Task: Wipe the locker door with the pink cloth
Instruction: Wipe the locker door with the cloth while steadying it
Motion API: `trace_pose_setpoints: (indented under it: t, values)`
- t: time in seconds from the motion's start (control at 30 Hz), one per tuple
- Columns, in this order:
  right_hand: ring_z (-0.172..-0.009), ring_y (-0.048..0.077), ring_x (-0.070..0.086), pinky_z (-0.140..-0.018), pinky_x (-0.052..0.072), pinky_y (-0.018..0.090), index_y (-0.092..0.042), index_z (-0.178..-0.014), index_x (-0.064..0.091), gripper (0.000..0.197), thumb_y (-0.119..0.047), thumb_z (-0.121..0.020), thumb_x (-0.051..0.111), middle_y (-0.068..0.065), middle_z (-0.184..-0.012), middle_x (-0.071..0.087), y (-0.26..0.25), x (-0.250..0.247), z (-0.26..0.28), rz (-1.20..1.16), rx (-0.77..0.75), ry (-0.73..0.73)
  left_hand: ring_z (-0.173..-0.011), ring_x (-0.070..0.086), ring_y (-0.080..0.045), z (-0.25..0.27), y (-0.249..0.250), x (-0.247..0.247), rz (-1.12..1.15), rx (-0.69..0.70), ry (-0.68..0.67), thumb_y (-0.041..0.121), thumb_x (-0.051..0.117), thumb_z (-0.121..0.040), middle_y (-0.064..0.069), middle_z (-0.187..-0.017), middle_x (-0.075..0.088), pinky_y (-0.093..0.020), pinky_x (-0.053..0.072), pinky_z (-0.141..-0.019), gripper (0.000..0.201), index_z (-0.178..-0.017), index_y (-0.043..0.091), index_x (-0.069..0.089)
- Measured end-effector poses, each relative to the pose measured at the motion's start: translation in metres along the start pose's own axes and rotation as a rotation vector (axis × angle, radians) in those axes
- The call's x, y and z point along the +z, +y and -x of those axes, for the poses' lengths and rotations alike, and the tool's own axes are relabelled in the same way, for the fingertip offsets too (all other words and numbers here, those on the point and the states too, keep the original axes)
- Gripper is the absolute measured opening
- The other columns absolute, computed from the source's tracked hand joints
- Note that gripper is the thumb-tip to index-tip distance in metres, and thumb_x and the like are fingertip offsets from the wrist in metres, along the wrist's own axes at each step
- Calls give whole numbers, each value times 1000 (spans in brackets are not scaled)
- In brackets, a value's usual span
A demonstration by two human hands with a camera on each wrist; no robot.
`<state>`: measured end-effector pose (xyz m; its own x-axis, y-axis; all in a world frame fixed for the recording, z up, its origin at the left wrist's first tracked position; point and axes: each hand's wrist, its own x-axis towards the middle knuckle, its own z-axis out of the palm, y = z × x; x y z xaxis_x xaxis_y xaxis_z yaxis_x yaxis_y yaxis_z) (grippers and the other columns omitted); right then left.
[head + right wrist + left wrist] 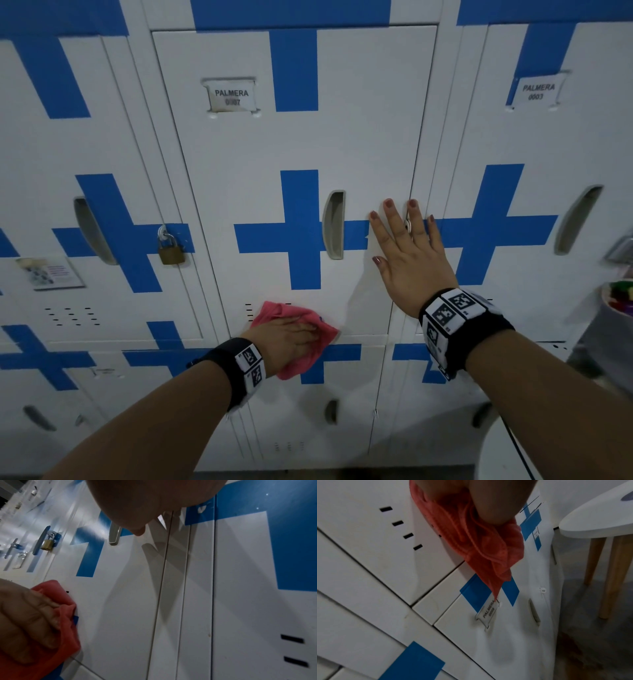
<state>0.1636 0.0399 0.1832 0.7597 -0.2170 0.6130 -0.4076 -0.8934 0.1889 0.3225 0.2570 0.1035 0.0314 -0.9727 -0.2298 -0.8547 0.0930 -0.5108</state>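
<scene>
The white locker door with blue tape crosses and a "PALMERA" tag fills the middle of the head view. My left hand lies flat on the pink cloth and presses it against the door's bottom edge, just right of the vent slots. In the left wrist view, the cloth bunches and hangs below my palm. My right hand rests flat with fingers spread on the door's right edge, beside the recessed handle. From the right wrist, the cloth shows under my left fingers.
A brass padlock hangs on the locker to the left. Another locker door sits right below. A white round table on wooden legs stands close at the right, and a container of colourful items is at the right edge.
</scene>
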Motion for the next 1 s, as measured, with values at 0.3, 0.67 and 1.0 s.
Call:
trace_pose_setpoints:
  t: [0.3, 0.67, 1.0]
  values:
    - [-143, 24, -15, -115, 1, 48, -26, -150, -6, 63, -38, -95, 22, -4, -157, -14, -2, -13, 3, -40, 11, -58, -108, 58, -9, 0, 14, -27, 321, -188, -168, 38, 75, -65, 15, -104, 67, -28, 37, -105, 42, -105, 27, 67]
    - [-141, 17, -22, -115, 5, 50, -31, -148, -10, 63, -38, -99, 28, -12, -154, -23, -11, -34, 6, -189, 52, -133, -95, 63, -24, 10, 9, -60, 1024, -511, 179, 24, 56, -89, -2, -114, 57, -34, 54, -79, 27, -115, 29, 53]
    - [-145, 20, 4, -116, 15, 50, -36, -149, -3, 79, -68, -85, 31, -2, -158, 11, -28, -65, 14, -462, 63, -235, -75, 60, -12, 35, 2, -107, 1448, -726, 743, 15, 45, -94, 0, -89, 62, -17, 46, -61, 22, -115, 18, 48]
